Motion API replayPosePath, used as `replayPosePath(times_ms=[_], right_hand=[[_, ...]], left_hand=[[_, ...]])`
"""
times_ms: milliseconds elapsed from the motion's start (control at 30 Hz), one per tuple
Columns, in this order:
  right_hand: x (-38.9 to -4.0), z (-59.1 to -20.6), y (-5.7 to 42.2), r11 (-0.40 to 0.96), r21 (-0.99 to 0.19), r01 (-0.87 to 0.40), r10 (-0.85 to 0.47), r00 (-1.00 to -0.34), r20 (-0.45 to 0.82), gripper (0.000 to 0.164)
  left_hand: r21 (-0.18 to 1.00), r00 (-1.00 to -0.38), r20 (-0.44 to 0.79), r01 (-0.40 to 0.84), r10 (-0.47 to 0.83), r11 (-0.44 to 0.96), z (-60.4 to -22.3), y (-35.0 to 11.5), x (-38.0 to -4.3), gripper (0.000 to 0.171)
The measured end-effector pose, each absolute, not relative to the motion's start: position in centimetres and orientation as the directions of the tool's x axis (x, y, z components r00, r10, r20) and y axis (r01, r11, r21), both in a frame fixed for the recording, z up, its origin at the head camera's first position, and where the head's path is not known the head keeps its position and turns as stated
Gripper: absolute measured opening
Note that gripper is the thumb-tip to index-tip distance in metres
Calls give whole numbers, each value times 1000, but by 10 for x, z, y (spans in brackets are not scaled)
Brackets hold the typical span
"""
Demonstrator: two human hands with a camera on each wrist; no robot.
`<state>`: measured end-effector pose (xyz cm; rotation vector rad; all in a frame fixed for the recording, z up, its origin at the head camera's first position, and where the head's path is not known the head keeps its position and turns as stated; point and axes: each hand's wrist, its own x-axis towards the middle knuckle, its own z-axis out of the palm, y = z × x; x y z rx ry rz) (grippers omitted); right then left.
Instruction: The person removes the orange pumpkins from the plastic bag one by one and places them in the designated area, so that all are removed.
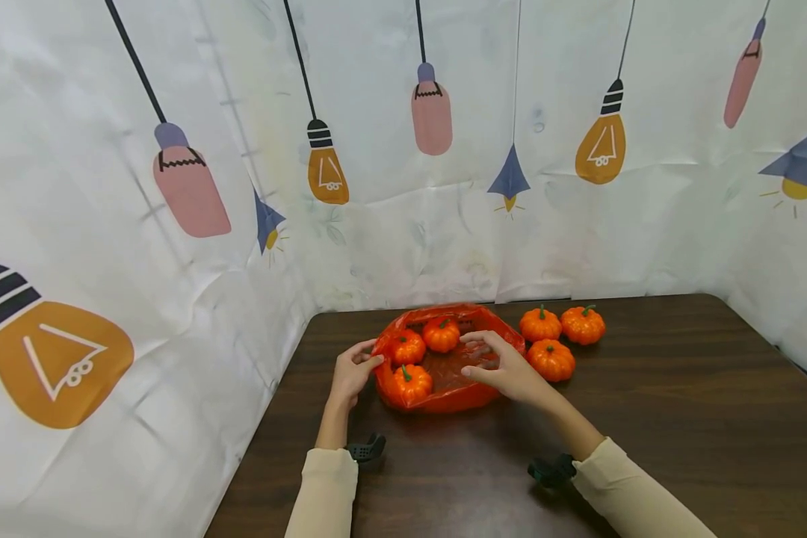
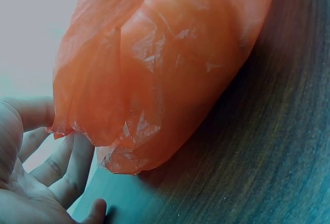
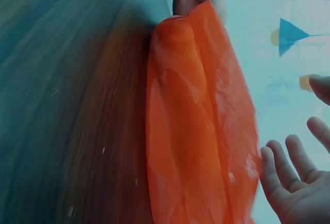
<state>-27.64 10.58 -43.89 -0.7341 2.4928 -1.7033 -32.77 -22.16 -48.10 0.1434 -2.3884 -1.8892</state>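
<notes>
A red-orange plastic bag (image 1: pixel 444 403) lies spread open on the table, with three small orange pumpkins inside: one at the front (image 1: pixel 413 384), one at the left (image 1: pixel 406 348) and one at the back (image 1: pixel 441 334). At the bag's left rim, my left hand (image 1: pixel 351 371) pinches the plastic between thumb and fingers; the left wrist view shows the bag edge (image 2: pixel 77 131) caught there. Over the bag's right part hovers my right hand (image 1: pixel 504 366), fingers spread and holding nothing. In the right wrist view, its fingers (image 3: pixel 286 175) are beside the bag's side.
Three more pumpkins sit just right of the bag: one at the back (image 1: pixel 540 325), one farther right (image 1: pixel 583 325) and one nearer (image 1: pixel 551 360). The dark wooden table (image 1: pixel 699 418) ends at a white curtain (image 1: pixel 403 246) printed with lamps, behind and on both sides.
</notes>
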Motion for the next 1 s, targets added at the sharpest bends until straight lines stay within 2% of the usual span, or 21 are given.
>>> replayPosePath(times_ms=[300,533,767,1000], right_hand=[[-310,-448,79,301,-894,-331,-484,-861,156,68],[-325,-452,62,315,-900,-303,-533,-841,96,69],[-329,-459,50,311,-914,-259,-588,-808,29,71],[-330,-466,43,342,-902,-262,-614,-789,-4,71]], left_hand=[[974,-996,-20,-39,-89,225,-469,-219,-325,44],[970,-997,-19,-37,-76,240,-440,-210,-302,42],[971,-992,0,-30,-125,236,-479,-221,-329,40],[970,-991,-2,-34,-132,241,-481,-221,-327,38]])
